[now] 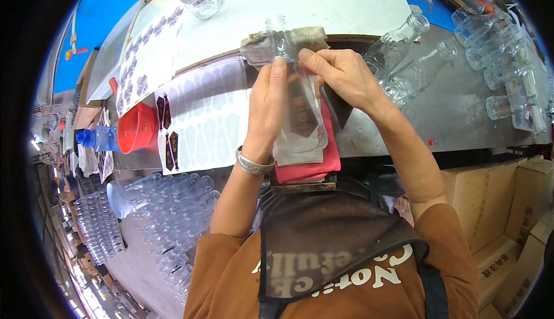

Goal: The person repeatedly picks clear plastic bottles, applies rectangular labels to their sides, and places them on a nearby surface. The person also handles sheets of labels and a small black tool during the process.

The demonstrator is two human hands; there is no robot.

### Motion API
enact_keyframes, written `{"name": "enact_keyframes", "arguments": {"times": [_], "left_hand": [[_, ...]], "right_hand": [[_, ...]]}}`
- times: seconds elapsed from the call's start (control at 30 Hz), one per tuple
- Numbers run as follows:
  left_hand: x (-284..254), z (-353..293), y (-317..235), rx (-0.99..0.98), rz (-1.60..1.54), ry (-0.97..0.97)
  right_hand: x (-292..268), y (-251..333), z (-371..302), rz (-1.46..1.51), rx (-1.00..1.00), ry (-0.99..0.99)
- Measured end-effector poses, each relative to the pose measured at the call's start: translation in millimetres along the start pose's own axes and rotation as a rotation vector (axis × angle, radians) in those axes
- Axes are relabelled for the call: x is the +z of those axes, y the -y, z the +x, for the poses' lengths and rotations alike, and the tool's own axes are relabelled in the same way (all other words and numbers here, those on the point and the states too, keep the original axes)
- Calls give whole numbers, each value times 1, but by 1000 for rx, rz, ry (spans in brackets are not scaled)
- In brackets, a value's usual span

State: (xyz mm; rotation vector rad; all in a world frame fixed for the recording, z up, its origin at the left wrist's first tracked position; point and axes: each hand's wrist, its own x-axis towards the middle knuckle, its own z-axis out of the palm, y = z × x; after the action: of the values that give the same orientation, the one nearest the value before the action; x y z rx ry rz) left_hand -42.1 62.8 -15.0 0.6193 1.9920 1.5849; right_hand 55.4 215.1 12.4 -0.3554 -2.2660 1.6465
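A clear glass bottle (283,45) lies in front of me, its neck pointing away over a folded grey towel (314,35). My left hand (268,97) is closed around the bottle's left side, thumb on top. Through the glass shows a dark pointed label (302,111). My right hand (343,77) is closed at the bottle's right side, its thumb near the shoulder. A dark flat piece (336,107) hangs under that hand; its kind is not clear. Beneath the bottle is a red cloth (331,160) with a whitish pad on it.
Left of the bottle lies a backing sheet (205,111) with a few dark labels on it. Another label sheet (147,59), a red bowl (137,127) and a blue-capped bottle (104,139) are farther left. Glass bottles (404,82) lie at right, above cardboard boxes (485,198).
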Motion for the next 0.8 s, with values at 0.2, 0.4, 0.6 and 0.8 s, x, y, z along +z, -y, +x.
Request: {"name": "enact_keyframes", "arguments": {"times": [0.2,0.4,0.6,0.8], "left_hand": [[9,0,3,76,21,-63],[10,1,5,97,22,-76],[12,4,13,51,-194,-57],[13,-4,-5,-17,-202,-5]], "right_hand": [[5,-5,7,-65,145,33],[2,-4,9,-25,120,62],[5,-9,9,20,138,63],[5,-13,10,-3,138,53]]}}
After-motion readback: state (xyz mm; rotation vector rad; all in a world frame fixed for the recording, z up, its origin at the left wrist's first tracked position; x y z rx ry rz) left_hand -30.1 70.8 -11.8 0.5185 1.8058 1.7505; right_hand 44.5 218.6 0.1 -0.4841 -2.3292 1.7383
